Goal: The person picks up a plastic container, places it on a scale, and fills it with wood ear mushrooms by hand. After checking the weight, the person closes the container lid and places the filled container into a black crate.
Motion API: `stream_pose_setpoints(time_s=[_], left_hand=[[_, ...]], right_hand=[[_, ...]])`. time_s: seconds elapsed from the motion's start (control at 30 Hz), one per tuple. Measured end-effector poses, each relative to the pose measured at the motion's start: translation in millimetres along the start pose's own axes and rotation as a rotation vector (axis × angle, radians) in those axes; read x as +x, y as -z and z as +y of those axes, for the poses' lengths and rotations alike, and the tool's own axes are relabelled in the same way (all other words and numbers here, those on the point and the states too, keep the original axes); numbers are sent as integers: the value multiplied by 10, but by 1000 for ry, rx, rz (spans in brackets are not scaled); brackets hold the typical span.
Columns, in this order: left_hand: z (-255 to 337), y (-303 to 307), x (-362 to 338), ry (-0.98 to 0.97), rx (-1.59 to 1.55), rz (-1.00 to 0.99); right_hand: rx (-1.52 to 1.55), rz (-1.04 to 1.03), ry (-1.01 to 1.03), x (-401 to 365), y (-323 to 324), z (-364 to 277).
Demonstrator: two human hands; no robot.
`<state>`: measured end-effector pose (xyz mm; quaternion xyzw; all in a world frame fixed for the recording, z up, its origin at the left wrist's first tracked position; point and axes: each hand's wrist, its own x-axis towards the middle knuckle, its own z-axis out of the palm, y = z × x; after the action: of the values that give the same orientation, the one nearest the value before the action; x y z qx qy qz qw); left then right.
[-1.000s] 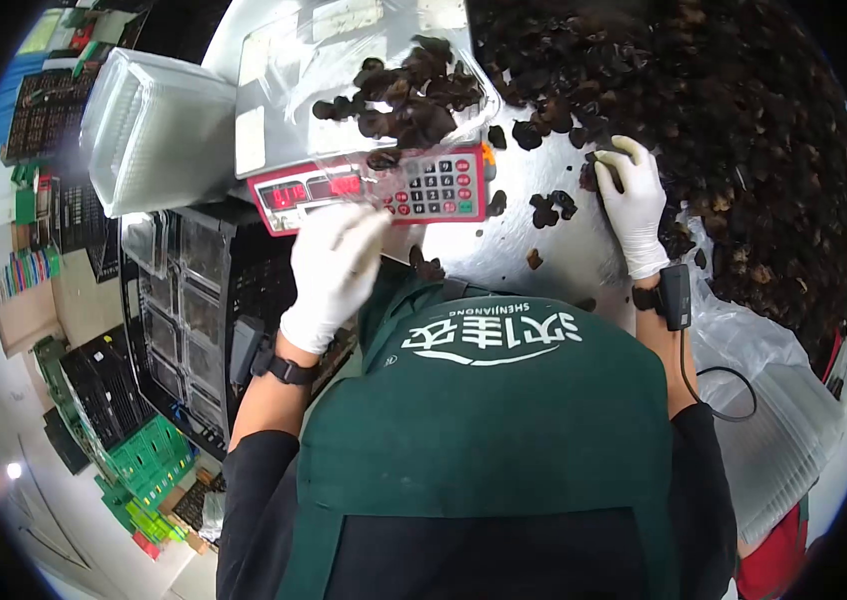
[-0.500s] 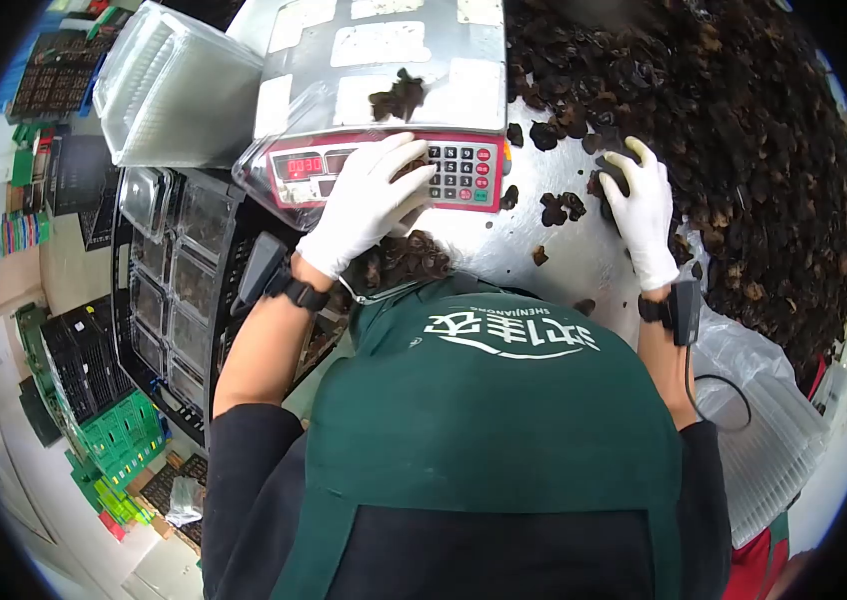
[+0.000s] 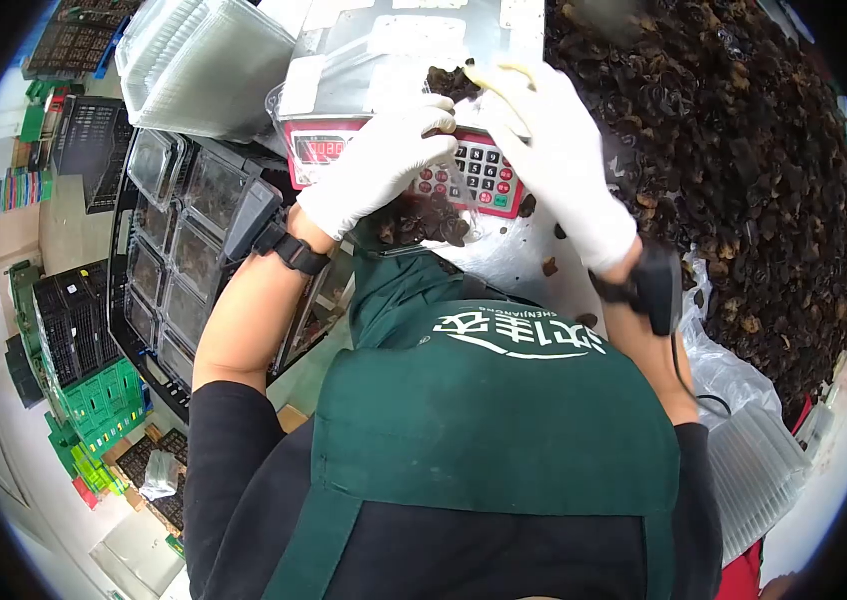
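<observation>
My gloved left hand point(image 3: 384, 160) is curled in front of the scale point(image 3: 414, 40), apparently gripping a clear plastic box point(image 3: 467, 220). Dark wood ear mushrooms point(image 3: 424, 222) lie in the box, below that hand; its transparent edges are hard to follow. Above the keypad point(image 3: 479, 172), my gloved right hand point(image 3: 549, 140) bends its fingers round a dark wood ear piece point(image 3: 452, 82) at the scale's platform. The hand partly covers that piece. Red digits glow on the scale's display point(image 3: 324, 149), beside my left hand.
A large heap of wood ears point(image 3: 714, 150) spreads across the right of the metal table point(image 3: 524, 250). Stacked clear trays point(image 3: 204, 70) stand at the upper left, above a black crate point(image 3: 119, 330) of filled clear boxes. More clear trays point(image 3: 759, 480) lie at the lower right.
My right hand has moved left from the edge of the heap to the wood ear piece on the scale. My left hand stays near the display. The view has shifted slightly.
</observation>
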<state>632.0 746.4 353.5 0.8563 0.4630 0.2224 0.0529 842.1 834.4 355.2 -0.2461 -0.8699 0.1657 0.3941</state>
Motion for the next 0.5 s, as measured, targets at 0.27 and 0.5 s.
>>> stream_pose_setpoints(time_s=[0.27,0.5], left_hand=[[-232,425,173,118,-60,1],[-977,157,719,146,-252,62]], right_hand=[[299,-173,-256,254,-170,551],[907,-190,-863,154,385,514]])
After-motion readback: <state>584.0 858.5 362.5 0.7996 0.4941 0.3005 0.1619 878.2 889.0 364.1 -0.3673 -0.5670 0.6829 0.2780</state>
